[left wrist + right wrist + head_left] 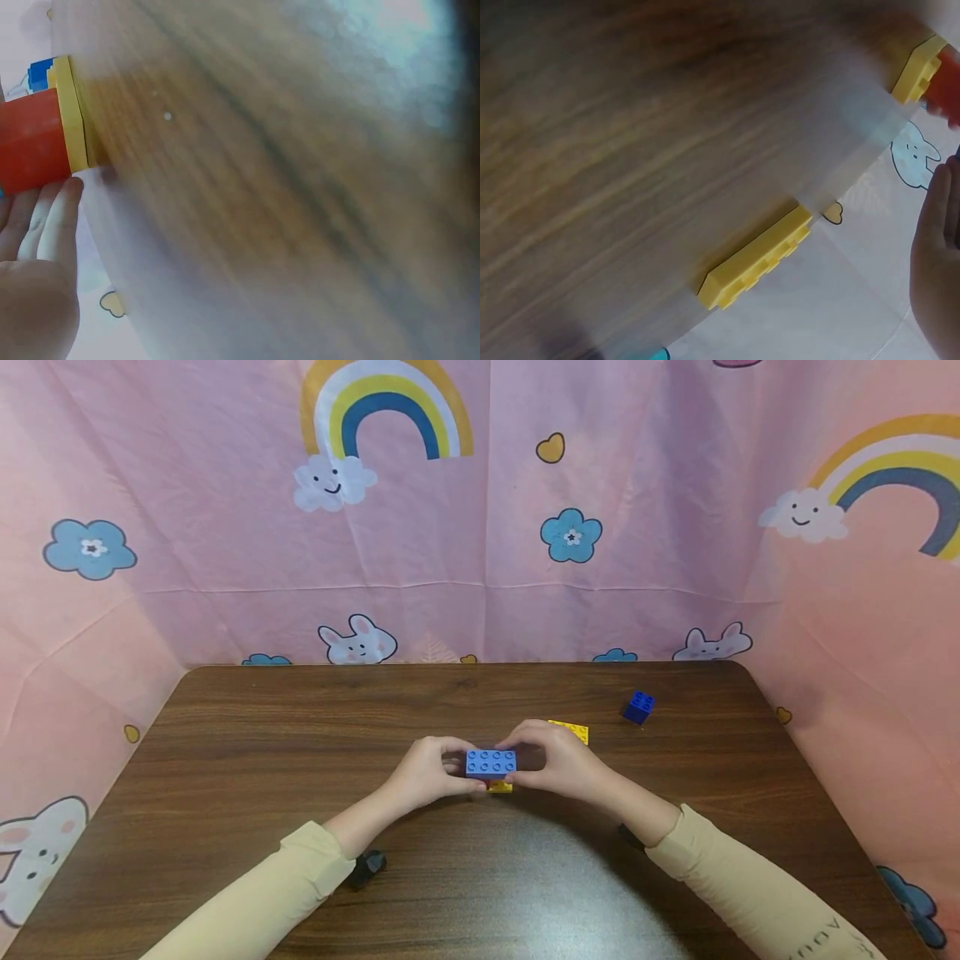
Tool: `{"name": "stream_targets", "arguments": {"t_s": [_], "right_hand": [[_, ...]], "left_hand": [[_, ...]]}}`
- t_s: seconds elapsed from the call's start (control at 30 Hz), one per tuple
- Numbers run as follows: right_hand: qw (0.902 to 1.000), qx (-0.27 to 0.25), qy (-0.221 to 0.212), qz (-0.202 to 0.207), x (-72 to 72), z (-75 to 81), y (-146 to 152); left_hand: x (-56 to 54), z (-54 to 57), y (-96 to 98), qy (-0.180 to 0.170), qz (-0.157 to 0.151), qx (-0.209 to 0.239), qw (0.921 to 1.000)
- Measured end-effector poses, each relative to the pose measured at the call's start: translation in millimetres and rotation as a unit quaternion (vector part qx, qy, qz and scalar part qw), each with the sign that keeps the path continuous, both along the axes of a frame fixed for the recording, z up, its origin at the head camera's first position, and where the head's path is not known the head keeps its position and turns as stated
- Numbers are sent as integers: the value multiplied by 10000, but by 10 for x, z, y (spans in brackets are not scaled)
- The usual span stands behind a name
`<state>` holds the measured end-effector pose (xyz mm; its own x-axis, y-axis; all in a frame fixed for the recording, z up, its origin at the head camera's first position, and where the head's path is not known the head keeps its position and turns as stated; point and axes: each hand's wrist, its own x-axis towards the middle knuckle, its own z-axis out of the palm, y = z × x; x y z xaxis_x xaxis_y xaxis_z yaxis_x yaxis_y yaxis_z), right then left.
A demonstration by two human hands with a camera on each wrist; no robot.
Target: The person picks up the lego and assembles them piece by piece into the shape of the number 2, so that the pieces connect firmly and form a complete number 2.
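Light-blue oblong plastic brick (491, 764) between your left hand (429, 770) and right hand (561, 763), both pinching ends; long axis sideways, above red plastic block (34, 139).

You seem to be in a play corner: cartoon cloth (225, 518) beyond your left hand (427, 772), toy bricks (491, 764) in its grip, table (225, 752) beneath.

Left sleeve (251, 893) and right sleeve (757, 881): pale yellow, long, creased. Right cuff (681, 843) loose; dark capital lettering (825, 937) elbow-side of that cuff.
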<state>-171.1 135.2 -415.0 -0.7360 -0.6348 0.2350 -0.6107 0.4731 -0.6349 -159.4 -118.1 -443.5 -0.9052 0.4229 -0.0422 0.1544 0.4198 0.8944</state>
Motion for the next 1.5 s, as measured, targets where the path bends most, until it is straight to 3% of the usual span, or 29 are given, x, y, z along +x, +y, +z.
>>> {"name": "stream_targets", "arguments": {"t_s": [0.23,0.47,0.87,1.1,1.27,1.5], "right_hand": [[9999,-11,-124,-59,0,-11,1],[9997,41,-225,-119,-2,-8,0],[9988,-77,-461,-148,14,-4,54],[9976,-410,-558,-28,-31,30,120],[9979,-442,-451,-156,-68,83,178],[9955,-506,-691,-396,-114,174,249]], "left_hand": [[4,31,31,180,29,376,9991],[25,58,62,278,217,390,9986],[36,48,78,189,159,564,9981],[41,40,85,178,181,599,9979],[39,32,83,136,212,623,9977],[46,29,71,120,297,620,9976]]}}
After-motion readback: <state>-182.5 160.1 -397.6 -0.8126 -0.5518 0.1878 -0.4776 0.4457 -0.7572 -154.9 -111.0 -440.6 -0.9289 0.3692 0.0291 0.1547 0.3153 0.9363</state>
